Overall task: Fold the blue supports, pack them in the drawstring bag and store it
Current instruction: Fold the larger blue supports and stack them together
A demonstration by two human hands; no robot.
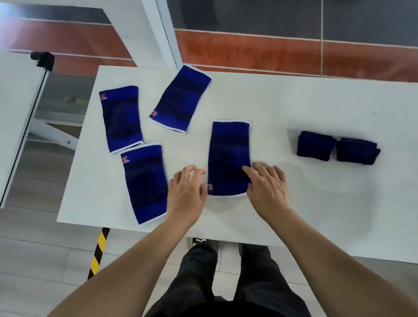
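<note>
Flat on white table [302, 110], four blue supports [230, 155], two folded supports [315, 145], both hands' fingers [250, 171] loose, holding nothing.

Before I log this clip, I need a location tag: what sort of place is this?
Probably an office or lab-type workroom, not a home: a plain white table on grey floor tiles, a glass partition behind it, and yellow-black hazard tape on the floor.
</note>
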